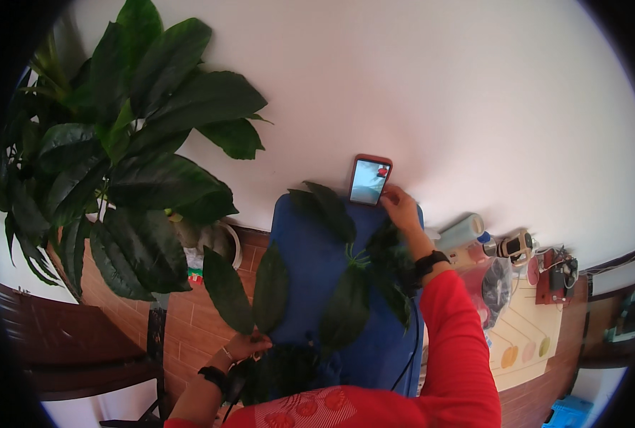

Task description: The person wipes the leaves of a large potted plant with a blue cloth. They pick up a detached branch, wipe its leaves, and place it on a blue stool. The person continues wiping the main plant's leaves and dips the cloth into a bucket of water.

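Observation:
My left hand [246, 345] pinches the base of two long green leaves [271, 289] over the near left edge of a blue surface [309, 257]. At the far edge of that surface, a smartphone [370, 181] in a red case stands against the wall with its screen lit. The fingers of my right hand [400, 207] close on the phone's lower right edge. Between my hands lies leafy green foliage [345, 315], its stalks meeting near the middle. More dark leaves show under my right forearm and near my body, partly hidden.
A large leafy plant [151, 176] rises on the left, near a pale pot [236, 246]. On the right, a low table [510, 342] carries a plastic-covered red container [483, 289], a cylinder [461, 230] and small appliances. A dark cable [414, 342] runs along the blue surface's right side.

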The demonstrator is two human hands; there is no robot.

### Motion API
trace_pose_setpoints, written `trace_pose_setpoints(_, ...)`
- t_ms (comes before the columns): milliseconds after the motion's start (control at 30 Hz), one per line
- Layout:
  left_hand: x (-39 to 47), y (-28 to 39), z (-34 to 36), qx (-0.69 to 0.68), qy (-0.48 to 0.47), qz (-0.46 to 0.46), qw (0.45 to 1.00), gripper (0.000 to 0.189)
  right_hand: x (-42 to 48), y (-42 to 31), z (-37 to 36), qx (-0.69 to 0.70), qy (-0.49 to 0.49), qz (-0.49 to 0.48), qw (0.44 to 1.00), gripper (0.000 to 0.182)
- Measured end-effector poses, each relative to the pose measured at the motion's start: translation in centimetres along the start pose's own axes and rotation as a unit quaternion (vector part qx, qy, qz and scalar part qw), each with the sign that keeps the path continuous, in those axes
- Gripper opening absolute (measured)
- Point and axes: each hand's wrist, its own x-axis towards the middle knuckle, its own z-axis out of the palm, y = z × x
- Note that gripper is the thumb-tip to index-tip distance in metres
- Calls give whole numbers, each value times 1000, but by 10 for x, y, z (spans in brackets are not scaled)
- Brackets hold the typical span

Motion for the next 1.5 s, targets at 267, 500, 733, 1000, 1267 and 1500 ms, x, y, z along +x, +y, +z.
trace_pose_setpoints(267, 5, -7, -6, 102, -13, 62, 993, 18, -65, -64, -69, 45, 81, -28, 995, 13)
trace_pose_setpoints(500, 6, -23, -9, -7, -72, 113, 991, 17, -264, -157, -36, 39, -142, -22, 989, 9)
trace_pose_setpoints(733, -12, -21, -21, 77, -65, 178, 979, 28, -396, -164, 52, -264, -145, -115, 947, 36)
trace_pose_setpoints(1000, -8, -48, -39, 15, -79, 246, 966, 30, -446, -146, 54, -263, -116, -67, 955, 38)
trace_pose_setpoints(1267, -25, -62, -21, 135, -219, 194, 947, 28, -460, -183, -6, -173, 55, 91, 979, 24)
trace_pose_setpoints(1500, -26, -81, -4, 158, -217, 177, 947, 29, -431, -257, 1, -111, 97, 40, 988, 25)
